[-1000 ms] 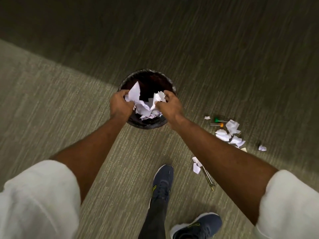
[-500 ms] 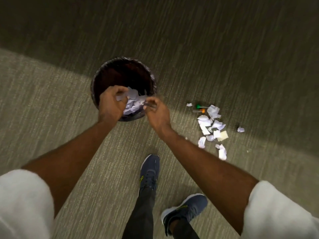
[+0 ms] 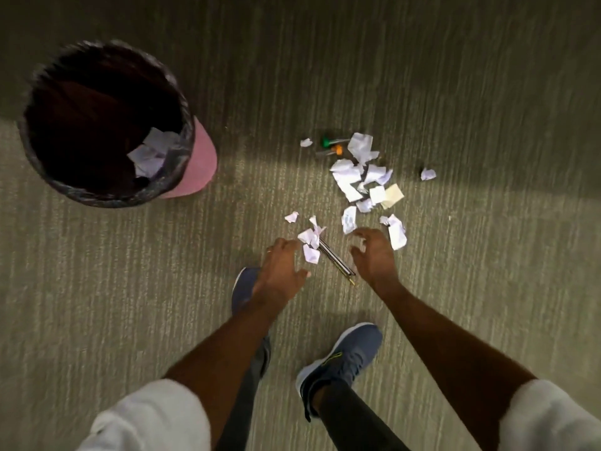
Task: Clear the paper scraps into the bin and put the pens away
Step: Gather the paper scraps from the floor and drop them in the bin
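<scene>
A pink bin (image 3: 201,161) with a black liner stands at the upper left, with white scraps lying inside it. Torn white paper scraps (image 3: 353,177) are scattered on the carpet right of centre. A small cluster of scraps (image 3: 310,244) lies over two dark pens (image 3: 336,263) between my hands. Two more pens, with a green cap (image 3: 326,141) and an orange cap (image 3: 338,149), lie at the far edge of the pile. My left hand (image 3: 281,271) and my right hand (image 3: 374,255) hover open on either side of the dark pens, holding nothing.
Grey-green ribbed carpet (image 3: 97,288) covers the floor. My two blue shoes (image 3: 344,356) stand just below the hands. A lone scrap (image 3: 427,174) lies off to the right of the main pile.
Both hands have left the bin, where they dropped a bundle of scraps, and now reach open over the scraps and pens on the floor. The view swung right.
</scene>
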Tool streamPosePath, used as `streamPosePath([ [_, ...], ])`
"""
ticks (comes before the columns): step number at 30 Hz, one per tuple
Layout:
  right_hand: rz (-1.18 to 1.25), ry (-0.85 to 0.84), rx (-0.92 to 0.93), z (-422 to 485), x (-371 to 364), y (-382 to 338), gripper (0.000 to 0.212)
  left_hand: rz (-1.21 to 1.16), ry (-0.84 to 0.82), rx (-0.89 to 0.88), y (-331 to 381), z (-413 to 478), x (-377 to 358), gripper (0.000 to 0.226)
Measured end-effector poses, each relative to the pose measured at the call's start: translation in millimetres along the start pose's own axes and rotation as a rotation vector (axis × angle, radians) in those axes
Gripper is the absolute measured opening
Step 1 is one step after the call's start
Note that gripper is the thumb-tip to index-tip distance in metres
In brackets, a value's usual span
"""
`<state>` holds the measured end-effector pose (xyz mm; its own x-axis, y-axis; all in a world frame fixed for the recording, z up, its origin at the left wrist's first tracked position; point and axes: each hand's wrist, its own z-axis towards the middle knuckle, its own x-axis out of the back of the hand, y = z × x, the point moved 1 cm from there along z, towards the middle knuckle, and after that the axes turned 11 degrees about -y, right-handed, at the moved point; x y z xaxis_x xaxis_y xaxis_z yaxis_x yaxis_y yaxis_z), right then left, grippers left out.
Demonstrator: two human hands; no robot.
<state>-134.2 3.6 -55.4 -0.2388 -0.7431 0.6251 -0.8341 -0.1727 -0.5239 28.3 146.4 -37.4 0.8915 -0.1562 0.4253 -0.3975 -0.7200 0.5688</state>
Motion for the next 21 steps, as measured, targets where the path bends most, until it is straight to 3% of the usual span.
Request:
streamPosePath([
  [6, -0.057, 0.037, 0.095, 66.9, -42.0, 54.6, 0.032, -0.061, 0.034, 0.113, -22.1, 58.6, -102.4, 0.073],
  [10, -0.075, 0.103, 0.092, 93.3, -70.9, 80.3, 0.033, -0.286, 0.172, 0.244, -36.3, 99.0, -139.4, 0.091],
  [14, -0.102, 0.145, 0.039, 112.2, -91.1, 92.5, 0.031, -0.389, 0.402, 0.309, -44.3, 123.5, -148.0, 0.070],
  [17, -0.058, 0.193, 0.079, 113.8, -94.5, 96.5, 0.027, -0.465, 0.444, 0.232, -58.2, 129.7, -143.4, 0.041],
  [19, 0.012, 0.235, 0.104, 111.8, -91.9, 97.3, 0.025, -0.396, 0.450, 0.172, -77.5, 133.1, -138.2, 0.017],
  [21, 0.100, 0.265, 0.091, 106.7, -88.9, 93.2, 0.030, -0.315, 0.438, 0.142, -93.0, 133.3, -127.2, 0.021],
])
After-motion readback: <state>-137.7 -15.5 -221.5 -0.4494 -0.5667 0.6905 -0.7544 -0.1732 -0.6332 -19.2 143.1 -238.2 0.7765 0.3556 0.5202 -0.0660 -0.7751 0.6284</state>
